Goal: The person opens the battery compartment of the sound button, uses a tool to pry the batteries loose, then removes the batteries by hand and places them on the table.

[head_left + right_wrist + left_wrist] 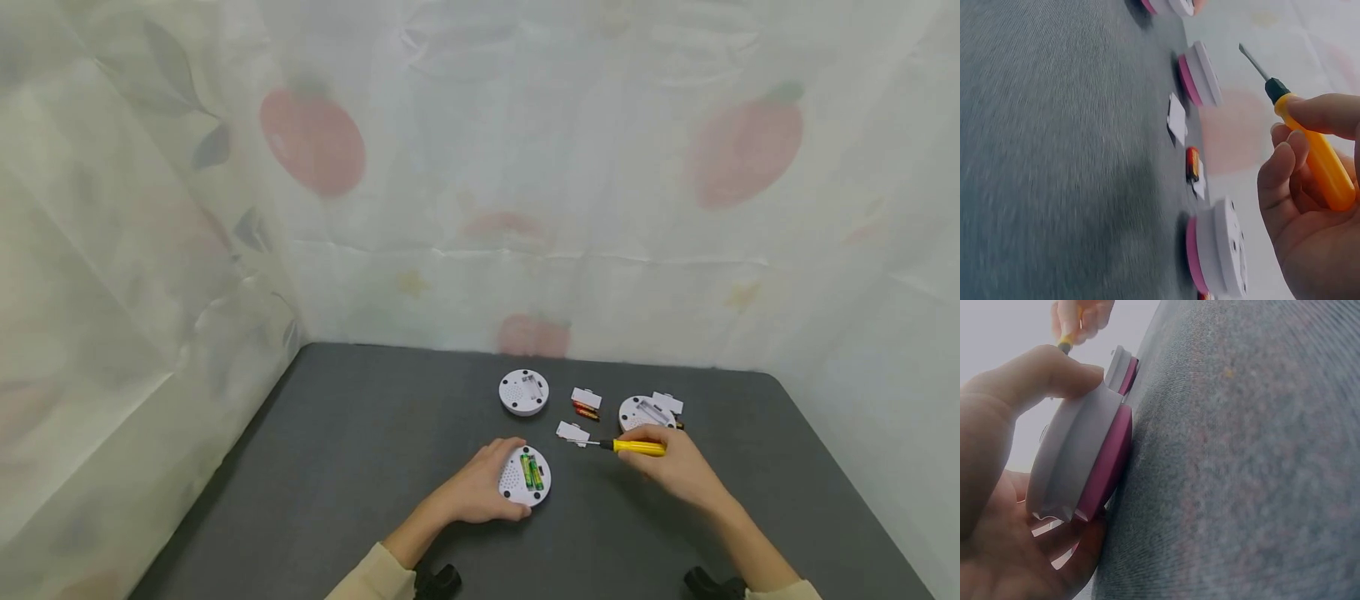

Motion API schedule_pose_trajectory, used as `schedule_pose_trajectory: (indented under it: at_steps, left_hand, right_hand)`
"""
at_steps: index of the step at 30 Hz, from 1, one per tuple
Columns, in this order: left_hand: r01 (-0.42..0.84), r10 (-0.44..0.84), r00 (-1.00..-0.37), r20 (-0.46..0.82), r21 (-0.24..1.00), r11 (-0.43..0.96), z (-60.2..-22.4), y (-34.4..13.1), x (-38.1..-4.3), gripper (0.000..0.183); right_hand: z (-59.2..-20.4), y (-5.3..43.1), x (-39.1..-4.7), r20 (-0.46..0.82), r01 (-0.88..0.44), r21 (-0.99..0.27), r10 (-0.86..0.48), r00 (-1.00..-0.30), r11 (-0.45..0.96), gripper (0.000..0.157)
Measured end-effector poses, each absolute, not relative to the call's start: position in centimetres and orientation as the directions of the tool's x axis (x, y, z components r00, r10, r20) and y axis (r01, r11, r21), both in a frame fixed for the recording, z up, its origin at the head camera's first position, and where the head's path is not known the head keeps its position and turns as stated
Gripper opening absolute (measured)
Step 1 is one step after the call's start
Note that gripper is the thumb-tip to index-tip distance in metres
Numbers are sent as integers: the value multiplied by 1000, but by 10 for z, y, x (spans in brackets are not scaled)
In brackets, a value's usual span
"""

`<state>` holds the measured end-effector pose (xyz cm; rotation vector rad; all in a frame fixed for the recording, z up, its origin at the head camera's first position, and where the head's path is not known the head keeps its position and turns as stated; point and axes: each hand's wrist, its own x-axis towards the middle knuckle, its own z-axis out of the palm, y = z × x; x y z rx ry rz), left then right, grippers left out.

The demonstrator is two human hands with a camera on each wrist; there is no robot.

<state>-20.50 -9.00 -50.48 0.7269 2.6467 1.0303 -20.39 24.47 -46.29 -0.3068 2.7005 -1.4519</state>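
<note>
My left hand (480, 485) grips the rim of a round white device (513, 479) with a pink base, its thumb on the near side and fingers on the far side. Two green batteries (527, 472) lie side by side in the device's open compartment, which faces up. In my right hand (678, 468) is a screwdriver (639, 447) with a yellow handle, pinched between thumb and fingers; the right wrist view shows its bare metal shaft (1254, 61) held above the table. From the head view, the shaft overlaps a loose white battery cover (573, 431).
Behind stands a second round device (516, 398), its compartment without batteries. A third device (636, 413) sits partly behind my right hand, beside another cover (667, 402). Red-orange batteries (587, 411) lie by a white cover (587, 397). A patterned curtain (480, 208) borders the grey table (360, 433).
</note>
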Motion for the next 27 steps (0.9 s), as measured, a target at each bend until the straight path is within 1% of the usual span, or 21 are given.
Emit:
schedule_pose_trajectory:
  at_steps: [3, 6, 13, 17, 22, 27]
  left_hand:
    - [367, 514, -857, -17, 680, 635, -505, -90, -206, 96]
    - [363, 512, -859, -20, 681, 636, -504, -90, -206, 96]
    - [361, 514, -857, -26, 681, 637, -504, -89, -205, 96]
    - [376, 519, -855, -8, 679, 630, -504, -89, -205, 96]
    - [376, 516, -856, -5, 681, 629, -503, -88, -205, 96]
    - [365, 511, -859, -17, 681, 636, -503, -88, -205, 95]
  right_hand:
    - [-459, 253, -198, 29, -114, -819, -158, -987, 563, 28]
    - [-455, 263, -193, 53, -115, -801, -122, -991, 587, 29]
    - [-454, 288, -179, 207, -163, -715, -17, -978, 680, 26]
    - [-455, 302, -175, 268, -162, -688, 41, -962, 708, 24]
    - [-456, 321, -174, 306, -112, -666, 134, -942, 738, 27]
    - [-459, 340, -177, 309, -31, -654, 229, -923, 756, 36]
